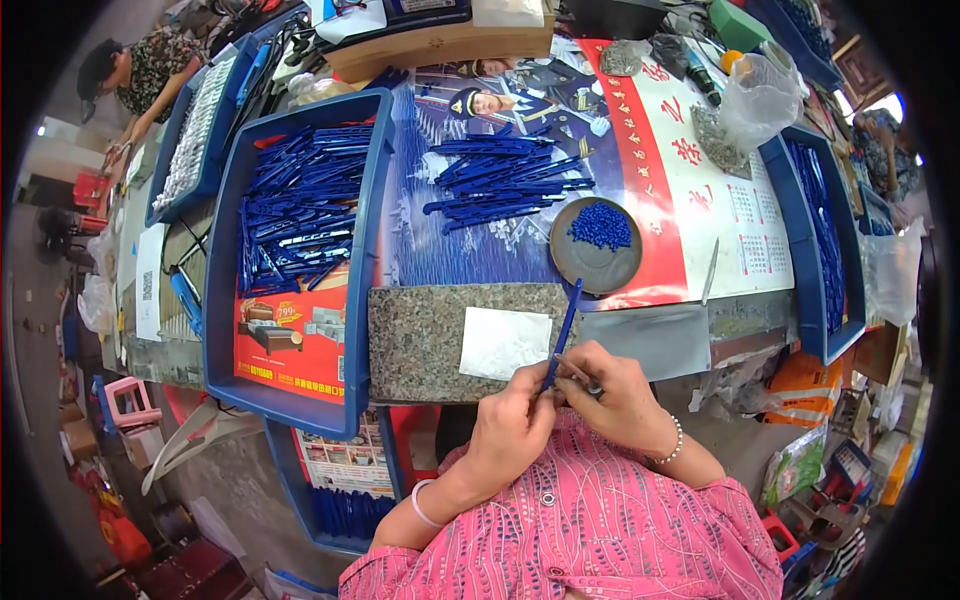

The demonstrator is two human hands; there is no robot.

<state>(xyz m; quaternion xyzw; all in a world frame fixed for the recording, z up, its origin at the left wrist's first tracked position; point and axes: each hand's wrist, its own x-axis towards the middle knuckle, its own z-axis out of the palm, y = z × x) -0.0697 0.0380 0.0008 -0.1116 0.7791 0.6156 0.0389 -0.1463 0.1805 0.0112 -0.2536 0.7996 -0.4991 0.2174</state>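
Observation:
My left hand (510,425) is closed on a slim blue strip (568,322) that tilts up and away from my fingers. My right hand (622,400) meets it there, fingers pinched around a thin brownish stick-like piece (573,368) against the strip's lower part. Both hands are just off the near edge of a speckled granite slab (415,340), on which a folded white sheet (505,342) lies. Beyond the slab, a round grey dish (600,280) holds small blue pieces (600,225). Loose blue strips (510,180) lie heaped farther off.
To the left, a blue tray (222,350) holds many blue strips; another blue tray (838,345) stands right. A pointed metal tool (711,270) lies on the poster (460,265). A wooden box (440,50) is at the back. A person (155,75) works at far left.

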